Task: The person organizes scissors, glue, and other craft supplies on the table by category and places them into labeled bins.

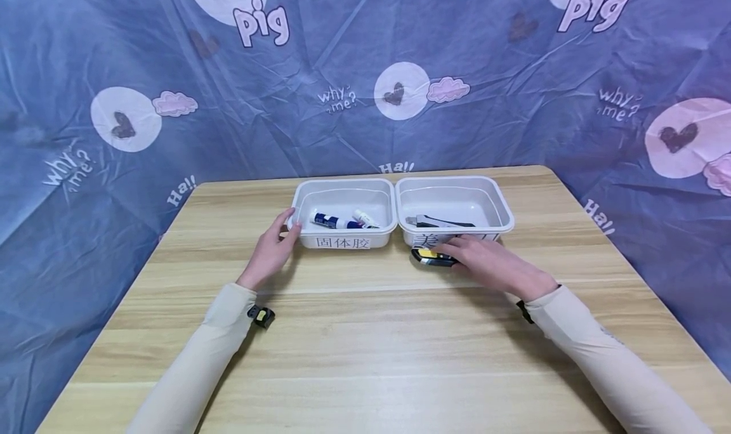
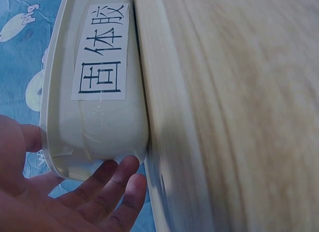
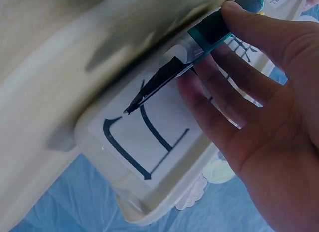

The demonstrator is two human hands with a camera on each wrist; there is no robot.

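My right hand (image 1: 491, 263) pinches a black-and-yellow utility knife (image 1: 432, 257) just in front of the right white bin (image 1: 457, 233). In the right wrist view, the thumb lies on one side of the knife (image 3: 209, 32) and fingers on the other; its dark pointed end overlaps the bin's label. My left hand (image 1: 273, 251) grips the left end of the left white bin (image 1: 342, 183), with fingers against the end wall (image 2: 99, 192) and a digit at the rim. Blue-and-white glue sticks (image 1: 327, 221) lie inside that bin. Another utility knife (image 1: 442, 223), black and grey, lies in the right bin.
Both bins stand side by side near the back edge of the wooden table (image 1: 354, 351). Paper labels with Chinese characters, such as the left one (image 1: 342, 243), are stuck to their fronts. A blue printed cloth (image 1: 320, 40) hangs behind the table.
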